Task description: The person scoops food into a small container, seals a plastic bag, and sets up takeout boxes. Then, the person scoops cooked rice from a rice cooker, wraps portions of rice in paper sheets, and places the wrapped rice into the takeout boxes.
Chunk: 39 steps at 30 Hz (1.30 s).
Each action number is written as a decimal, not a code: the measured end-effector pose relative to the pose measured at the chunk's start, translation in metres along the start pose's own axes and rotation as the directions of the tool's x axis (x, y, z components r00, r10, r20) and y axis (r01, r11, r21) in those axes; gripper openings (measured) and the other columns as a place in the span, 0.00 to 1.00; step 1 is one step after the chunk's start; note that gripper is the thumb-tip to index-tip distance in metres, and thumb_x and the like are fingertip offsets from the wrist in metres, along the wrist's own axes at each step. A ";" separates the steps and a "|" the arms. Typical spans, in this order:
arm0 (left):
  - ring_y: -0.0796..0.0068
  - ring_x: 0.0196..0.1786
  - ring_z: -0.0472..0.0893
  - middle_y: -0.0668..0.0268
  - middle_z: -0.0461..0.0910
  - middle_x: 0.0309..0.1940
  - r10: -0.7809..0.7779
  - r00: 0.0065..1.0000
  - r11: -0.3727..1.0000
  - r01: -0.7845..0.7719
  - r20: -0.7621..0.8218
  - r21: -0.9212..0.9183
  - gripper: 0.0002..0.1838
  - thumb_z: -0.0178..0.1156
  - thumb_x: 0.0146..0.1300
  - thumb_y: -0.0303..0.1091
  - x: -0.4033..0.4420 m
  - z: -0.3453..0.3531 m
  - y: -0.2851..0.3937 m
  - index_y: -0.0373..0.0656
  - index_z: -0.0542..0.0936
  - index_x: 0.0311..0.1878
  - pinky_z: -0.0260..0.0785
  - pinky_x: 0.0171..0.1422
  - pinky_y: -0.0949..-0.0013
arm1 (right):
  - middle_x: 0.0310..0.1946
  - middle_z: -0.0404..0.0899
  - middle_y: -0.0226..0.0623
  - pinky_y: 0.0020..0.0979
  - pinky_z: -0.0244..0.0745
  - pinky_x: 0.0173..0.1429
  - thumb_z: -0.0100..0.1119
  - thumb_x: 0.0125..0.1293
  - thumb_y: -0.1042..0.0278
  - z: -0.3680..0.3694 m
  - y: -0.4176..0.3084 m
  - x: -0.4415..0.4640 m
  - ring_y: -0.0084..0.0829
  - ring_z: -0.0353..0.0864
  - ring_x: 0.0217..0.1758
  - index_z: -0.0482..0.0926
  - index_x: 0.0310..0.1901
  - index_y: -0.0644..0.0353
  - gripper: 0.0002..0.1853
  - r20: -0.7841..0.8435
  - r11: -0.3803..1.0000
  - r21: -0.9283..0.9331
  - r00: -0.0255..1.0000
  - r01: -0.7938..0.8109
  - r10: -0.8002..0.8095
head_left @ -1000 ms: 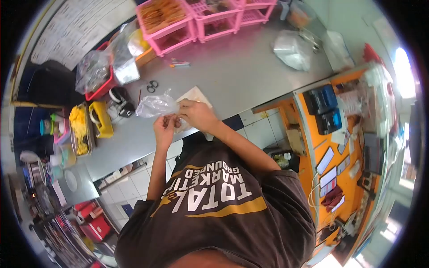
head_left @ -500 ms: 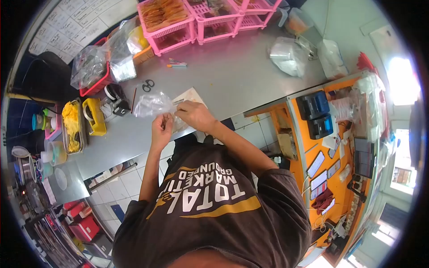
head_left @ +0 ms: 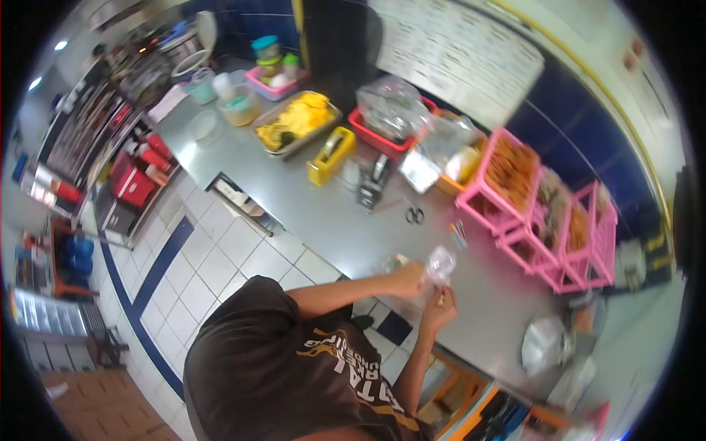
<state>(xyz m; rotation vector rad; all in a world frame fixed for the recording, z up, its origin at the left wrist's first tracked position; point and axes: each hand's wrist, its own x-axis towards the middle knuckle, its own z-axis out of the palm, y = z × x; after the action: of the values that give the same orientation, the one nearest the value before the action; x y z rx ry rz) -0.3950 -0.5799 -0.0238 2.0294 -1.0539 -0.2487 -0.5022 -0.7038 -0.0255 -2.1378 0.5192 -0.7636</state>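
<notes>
A clear plastic bag (head_left: 441, 266) puffs up above the steel table between my hands. My left hand (head_left: 408, 280) is closed at the bag's left side, its fingertips against the plastic. Just below the bag, my right hand (head_left: 440, 309) pinches its gathered lower end. The two hands are close together over the table's front edge. Something pale lies partly hidden behind my left hand, too blurred to make out. Black scissors (head_left: 415, 214) lie behind the bag, with a few slim pen-like items (head_left: 459, 234) to their right.
Pink racks (head_left: 507, 176) of packed food stand at the back right of the steel table (head_left: 294, 213). Further left are a red basket (head_left: 390, 117), a black dispenser (head_left: 373, 184), a yellow tape dispenser (head_left: 331, 156) and a tray of yellow food (head_left: 298, 125). A plastic bundle (head_left: 544, 345) lies right.
The view has swung to the left, showing more of the table's left end and the floor. My left hand has come up beside the bag, and my right hand now sits below it.
</notes>
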 end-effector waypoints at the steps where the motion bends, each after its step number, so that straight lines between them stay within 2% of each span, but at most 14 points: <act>1: 0.42 0.33 0.82 0.45 0.81 0.29 -0.020 1.000 1.000 0.019 -0.014 -0.018 0.13 0.56 0.62 0.33 -0.001 0.003 0.003 0.44 0.82 0.47 0.74 0.37 0.46 | 0.40 0.84 0.47 0.44 0.76 0.53 0.62 0.64 0.75 -0.002 -0.006 0.002 0.49 0.82 0.47 0.85 0.41 0.66 0.06 0.031 0.991 -0.055 0.992 0.125 -0.123; 4: 0.42 0.35 0.83 0.46 0.82 0.30 0.019 1.000 0.953 -0.017 0.005 -0.302 0.12 0.61 0.53 0.29 0.007 0.004 0.016 0.40 0.84 0.41 0.75 0.41 0.47 | 0.42 0.82 0.52 0.52 0.70 0.58 0.66 0.62 0.67 -0.020 -0.031 -0.001 0.56 0.78 0.49 0.82 0.46 0.68 0.15 0.063 0.897 -0.145 0.909 0.418 -0.413; 8: 0.44 0.46 0.83 0.46 0.83 0.44 0.228 0.967 0.950 -0.195 0.117 -0.243 0.17 0.62 0.59 0.32 0.012 0.006 0.021 0.41 0.79 0.52 0.75 0.47 0.48 | 0.41 0.81 0.55 0.53 0.70 0.56 0.64 0.61 0.66 -0.040 0.010 0.003 0.59 0.78 0.48 0.80 0.45 0.69 0.15 0.315 0.868 -0.183 0.864 0.461 -0.393; 10: 0.45 0.50 0.83 0.47 0.82 0.49 0.252 0.963 0.944 -0.223 0.095 -0.243 0.18 0.60 0.65 0.34 -0.007 -0.022 0.034 0.42 0.76 0.57 0.75 0.49 0.49 | 0.40 0.81 0.55 0.53 0.70 0.56 0.62 0.62 0.66 -0.049 0.003 0.003 0.59 0.79 0.48 0.80 0.45 0.68 0.15 0.420 0.858 -0.357 0.884 0.370 -0.206; 12: 0.42 0.54 0.80 0.48 0.81 0.50 0.268 0.961 0.959 -0.259 0.071 -0.113 0.24 0.63 0.63 0.37 -0.045 -0.048 0.030 0.43 0.73 0.61 0.74 0.56 0.48 | 0.39 0.78 0.54 0.50 0.70 0.51 0.60 0.61 0.70 -0.051 0.031 0.006 0.59 0.75 0.42 0.77 0.38 0.69 0.10 0.300 0.817 -0.354 0.883 0.456 -0.362; 15: 0.46 0.50 0.82 0.50 0.82 0.46 0.339 0.941 0.919 -0.332 -0.006 -0.211 0.21 0.63 0.64 0.38 -0.131 -0.107 -0.022 0.42 0.76 0.58 0.74 0.53 0.50 | 0.39 0.77 0.55 0.52 0.70 0.54 0.58 0.61 0.73 -0.056 -0.007 0.004 0.60 0.75 0.45 0.77 0.42 0.69 0.10 0.105 0.891 -0.452 0.991 -0.029 0.086; 17: 0.50 0.45 0.84 0.52 0.83 0.41 0.120 0.983 0.929 -0.062 0.140 -0.364 0.18 0.62 0.65 0.39 -0.207 -0.165 -0.059 0.40 0.78 0.53 0.75 0.51 0.52 | 0.42 0.76 0.56 0.52 0.69 0.56 0.59 0.61 0.69 -0.025 -0.055 -0.015 0.60 0.74 0.48 0.77 0.45 0.66 0.13 -0.050 0.874 -0.485 0.999 -0.035 0.012; 19: 0.53 0.44 0.85 0.53 0.85 0.41 0.046 0.997 0.933 -0.024 0.054 -0.360 0.18 0.61 0.68 0.43 -0.287 -0.198 -0.111 0.39 0.79 0.53 0.75 0.49 0.54 | 0.45 0.76 0.57 0.52 0.69 0.58 0.60 0.61 0.66 0.018 -0.105 -0.043 0.59 0.74 0.50 0.78 0.48 0.63 0.15 -0.184 0.875 -0.484 0.980 -0.026 -0.073; 23: 0.52 0.42 0.85 0.55 0.84 0.37 -0.200 0.970 0.934 0.232 0.138 -0.272 0.15 0.62 0.68 0.41 -0.399 -0.301 -0.165 0.40 0.79 0.50 0.75 0.47 0.53 | 0.50 0.76 0.59 0.53 0.67 0.61 0.62 0.61 0.61 0.127 -0.200 -0.086 0.59 0.73 0.54 0.79 0.52 0.59 0.19 -0.266 0.909 -0.416 0.953 0.022 -0.144; 26: 0.52 0.42 0.84 0.54 0.84 0.35 -0.298 0.954 0.905 0.268 -0.044 -0.331 0.14 0.61 0.68 0.41 -0.456 -0.367 -0.204 0.41 0.79 0.48 0.74 0.46 0.53 | 0.55 0.75 0.61 0.53 0.65 0.65 0.64 0.61 0.55 0.214 -0.252 -0.115 0.58 0.72 0.59 0.79 0.57 0.55 0.24 -0.258 0.969 -0.242 0.959 0.054 -0.118; 30: 0.45 0.44 0.84 0.51 0.85 0.38 -0.416 0.903 0.901 0.393 -0.105 -0.182 0.16 0.62 0.64 0.43 -0.522 -0.453 -0.290 0.46 0.81 0.50 0.76 0.47 0.48 | 0.61 0.74 0.64 0.54 0.64 0.69 0.67 0.61 0.48 0.370 -0.318 -0.140 0.58 0.71 0.64 0.80 0.63 0.49 0.30 -0.066 0.984 0.179 0.998 0.023 -0.011; 32: 0.43 0.45 0.84 0.48 0.84 0.36 -0.435 0.856 0.890 0.455 -0.280 0.007 0.17 0.62 0.64 0.43 -0.568 -0.509 -0.328 0.45 0.81 0.53 0.76 0.48 0.45 | 0.39 0.77 0.55 0.49 0.73 0.56 0.54 0.61 0.81 0.461 -0.410 -0.160 0.56 0.78 0.47 0.77 0.44 0.71 0.10 0.023 0.683 -0.324 0.727 0.655 -0.686; 33: 0.42 0.48 0.83 0.47 0.84 0.39 -0.557 0.816 0.829 0.556 -0.156 -0.052 0.18 0.62 0.64 0.42 -0.594 -0.565 -0.323 0.43 0.81 0.54 0.76 0.51 0.45 | 0.39 0.77 0.55 0.49 0.73 0.56 0.54 0.61 0.81 0.505 -0.438 -0.164 0.56 0.78 0.47 0.77 0.44 0.71 0.10 0.034 0.682 -0.300 0.722 0.667 -0.691; 39: 0.44 0.56 0.81 0.47 0.81 0.53 -0.796 0.470 0.525 0.850 -0.380 -0.047 0.22 0.61 0.67 0.44 -0.815 -0.723 -0.441 0.41 0.79 0.58 0.75 0.59 0.48 | 0.43 0.79 0.47 0.42 0.76 0.56 0.55 0.60 0.86 0.834 -0.652 -0.216 0.46 0.80 0.48 0.79 0.48 0.67 0.15 0.221 0.749 0.331 0.725 0.574 -0.653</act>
<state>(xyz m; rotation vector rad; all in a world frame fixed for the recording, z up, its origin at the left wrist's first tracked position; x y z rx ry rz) -0.2859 0.5897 -0.0312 2.4679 0.2558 -0.2750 -0.0321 0.2686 -0.0067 -2.1419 -0.4893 -0.7488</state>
